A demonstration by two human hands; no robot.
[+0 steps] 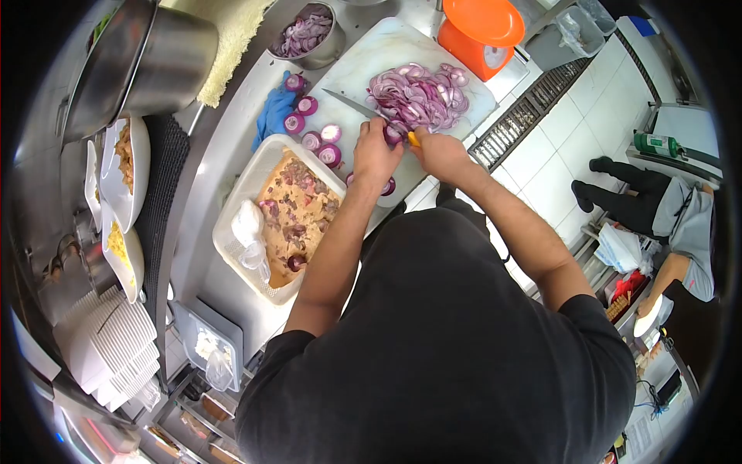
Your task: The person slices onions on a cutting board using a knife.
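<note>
My right hand (442, 158) is closed around the yellow handle of a kitchen knife (349, 103), whose blade points to the far left over a white cutting board (348, 71). Beside it, my left hand (376, 153) has its fingers closed on a peeled red onion (394, 133) near the blade. A heap of sliced red onion (421, 94) lies just beyond both hands. Several peeled onions (330, 133) sit along the board's left side, close to a blue cloth or glove (273, 116). More onion pieces show partly behind my left wrist.
A metal bowl of sliced onion (305, 35) stands behind the board, with an orange kitchen scale (481, 35) at right. A white tub (226, 224) holds brownish liquid and scraps. Stacked white dishes (112, 348) are at left. Another person (657, 201) stands at far right.
</note>
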